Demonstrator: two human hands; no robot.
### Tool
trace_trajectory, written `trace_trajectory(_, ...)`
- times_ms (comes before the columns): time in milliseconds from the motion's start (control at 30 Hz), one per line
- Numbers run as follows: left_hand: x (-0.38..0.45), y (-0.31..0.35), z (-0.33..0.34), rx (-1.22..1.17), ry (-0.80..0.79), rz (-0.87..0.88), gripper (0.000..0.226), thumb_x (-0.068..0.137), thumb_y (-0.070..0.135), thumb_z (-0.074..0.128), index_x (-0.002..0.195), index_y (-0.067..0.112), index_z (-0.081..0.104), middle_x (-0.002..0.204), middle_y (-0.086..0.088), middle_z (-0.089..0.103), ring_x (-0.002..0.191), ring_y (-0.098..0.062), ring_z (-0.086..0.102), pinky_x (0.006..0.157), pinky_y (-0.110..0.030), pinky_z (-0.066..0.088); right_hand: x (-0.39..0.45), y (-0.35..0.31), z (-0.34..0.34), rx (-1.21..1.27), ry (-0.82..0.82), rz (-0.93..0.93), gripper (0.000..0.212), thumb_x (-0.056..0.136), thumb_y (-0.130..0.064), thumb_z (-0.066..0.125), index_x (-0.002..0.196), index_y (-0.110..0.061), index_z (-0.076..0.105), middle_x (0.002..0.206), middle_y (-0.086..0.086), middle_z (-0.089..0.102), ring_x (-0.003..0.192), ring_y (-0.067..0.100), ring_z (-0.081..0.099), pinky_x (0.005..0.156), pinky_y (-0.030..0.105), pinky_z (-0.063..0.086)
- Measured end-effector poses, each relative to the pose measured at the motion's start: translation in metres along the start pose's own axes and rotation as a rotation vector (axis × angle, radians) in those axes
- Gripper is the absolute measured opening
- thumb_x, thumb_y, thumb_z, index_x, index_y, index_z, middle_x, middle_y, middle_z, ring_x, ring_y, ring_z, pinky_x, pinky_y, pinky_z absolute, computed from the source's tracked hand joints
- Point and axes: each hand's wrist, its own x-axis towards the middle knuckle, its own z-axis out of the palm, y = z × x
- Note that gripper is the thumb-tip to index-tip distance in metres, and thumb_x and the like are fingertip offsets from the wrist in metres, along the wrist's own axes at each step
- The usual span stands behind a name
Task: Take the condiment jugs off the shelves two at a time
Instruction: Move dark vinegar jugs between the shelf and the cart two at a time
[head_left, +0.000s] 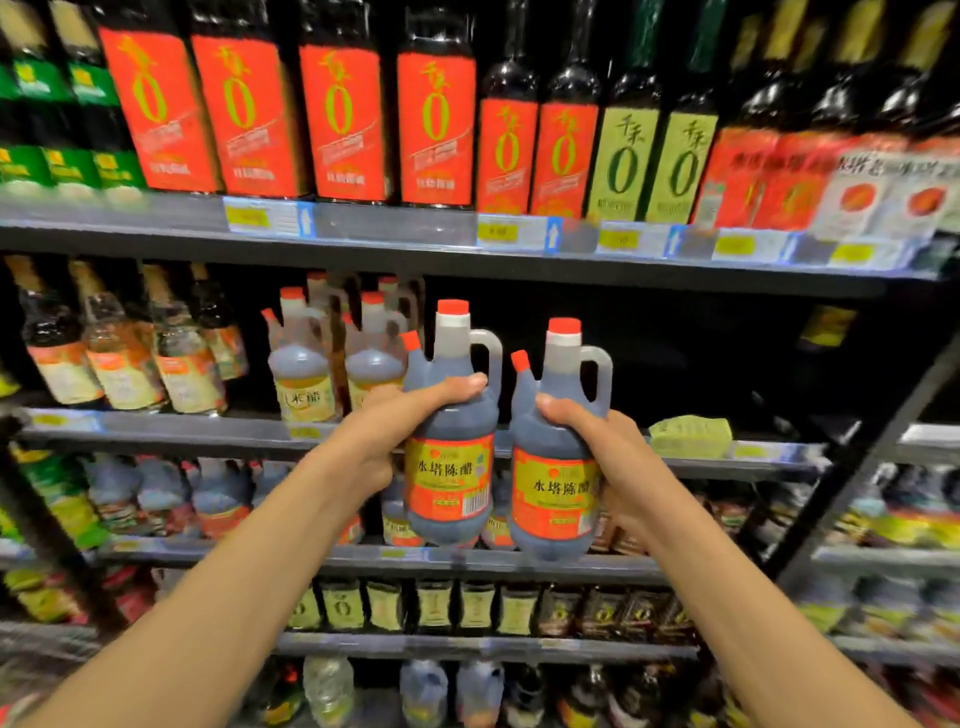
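Two vinegar jugs held up side by side, clear of the shelves, at about centre of view. Left jug (451, 457) grasped by the left hand (387, 436), thumb laid over the shoulder just below the handle, fingers hidden behind the body. Right jug (558, 467) grasped by the right hand (605, 457), thumb on the shoulder, palm against the label's 3 o'clock side. Both upright, red caps on, bodies nearly touching.

Filled almost to the neck with dark liquid, so probably heavy for one hand each. Plastic walls likely to give a little under squeeze; glossy labels likely slick. Wrapped round the wide belly, a grip looks strained; moulded loop handles at 1 o'clock of each jug unused, and judged the safer hold for carrying. Small side spouts at 11 o'clock capped, best left alone.

More jugs (306, 364) of a paler sort standing on the shelf (156, 426) at 10 o'clock.
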Motion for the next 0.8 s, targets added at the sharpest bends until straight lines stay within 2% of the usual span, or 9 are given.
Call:
trace_trajectory(67, 0.013, 0.000, 0.011, 0.001, -0.002, -0.009, 0.044, 0.070, 0.043, 0.086, 0.103, 0.018, 0.072, 0.081, 0.004, 0.079, 0.065, -0.008, 0.074, 0.052, -0.023, 0.052, 0.010, 0.002, -0.013, 0.003, -0.007, 0.010, 0.035, 0.088, -0.036, 0.075, 0.116, -0.015, 0.071, 0.099, 0.007, 0.080, 0.088, 0.023, 0.078, 0.067, 0.031, 0.059)
trace_trajectory(133, 0.025, -0.001, 0.018, 0.009, -0.001, -0.030, 0.047, 0.068, 0.046, 0.087, 0.103, 0.018, 0.072, 0.081, 0.003, 0.079, 0.069, -0.013, 0.076, 0.057, -0.026, 0.053, 0.023, 0.003, -0.022, 0.005, -0.010, 0.036, 0.038, 0.087, -0.037, 0.076, 0.117, -0.015, 0.071, 0.100, 0.008, 0.080, 0.090, 0.025, 0.077, 0.073, 0.034, 0.060)
trace_trajectory(233, 0.043, -0.003, 0.023, 0.025, 0.002, -0.077, 0.049, 0.066, 0.046, 0.088, 0.101, 0.015, 0.071, 0.078, -0.001, 0.079, 0.083, -0.022, 0.073, 0.069, -0.035, 0.055, 0.041, 0.007, -0.031, 0.006, -0.014, 0.084, 0.043, 0.085, -0.039, 0.077, 0.118, -0.012, 0.070, 0.101, 0.011, 0.079, 0.092, 0.027, 0.077, 0.080, 0.039, 0.060)
trace_trajectory(300, 0.053, -0.006, 0.023, 0.038, 0.005, -0.104, 0.053, 0.064, 0.047, 0.089, 0.101, 0.014, 0.070, 0.084, -0.005, 0.079, 0.089, -0.026, 0.072, 0.082, -0.042, 0.057, 0.052, 0.011, -0.033, 0.015, -0.013, 0.113, 0.044, 0.085, -0.040, 0.077, 0.118, -0.011, 0.071, 0.101, 0.012, 0.079, 0.092, 0.028, 0.077, 0.080, 0.039, 0.059)
trace_trajectory(400, 0.071, -0.011, 0.020, 0.071, 0.000, -0.134, 0.056, 0.063, 0.050, 0.089, 0.101, 0.012, 0.072, 0.085, -0.007, 0.079, 0.092, -0.030, 0.072, 0.094, -0.050, 0.055, 0.070, 0.016, -0.033, 0.013, -0.011, 0.139, 0.047, 0.083, -0.041, 0.078, 0.117, -0.009, 0.071, 0.102, 0.013, 0.079, 0.094, 0.029, 0.077, 0.082, 0.040, 0.059)
trace_trajectory(567, 0.105, -0.007, 0.009, 0.042, -0.035, -0.125, 0.076, 0.047, 0.052, 0.093, 0.106, 0.009, 0.072, 0.089, -0.009, 0.079, 0.090, -0.031, 0.075, 0.091, -0.050, 0.057, 0.102, 0.012, -0.027, 0.004, -0.007, 0.169, 0.054, 0.077, -0.045, 0.081, 0.115, -0.009, 0.073, 0.103, 0.014, 0.079, 0.098, 0.031, 0.076, 0.095, 0.047, 0.058)
trace_trajectory(633, 0.118, -0.004, 0.006, 0.019, -0.038, -0.126, 0.083, 0.041, 0.053, 0.094, 0.108, 0.009, 0.072, 0.091, -0.010, 0.079, 0.090, -0.031, 0.076, 0.092, -0.050, 0.057, 0.113, 0.008, -0.021, 0.003, -0.016, 0.178, 0.053, 0.076, -0.044, 0.082, 0.114, -0.009, 0.073, 0.102, 0.015, 0.079, 0.098, 0.032, 0.076, 0.096, 0.048, 0.058)
trace_trajectory(800, 0.142, 0.008, 0.006, -0.021, -0.079, -0.106, 0.068, 0.055, 0.044, 0.093, 0.110, 0.009, 0.072, 0.091, -0.011, 0.079, 0.085, -0.029, 0.077, 0.081, -0.043, 0.060, 0.141, -0.003, -0.012, -0.013, -0.004, 0.161, 0.051, 0.076, -0.044, 0.083, 0.113, -0.011, 0.074, 0.101, 0.012, 0.079, 0.095, 0.029, 0.077, 0.090, 0.044, 0.060)
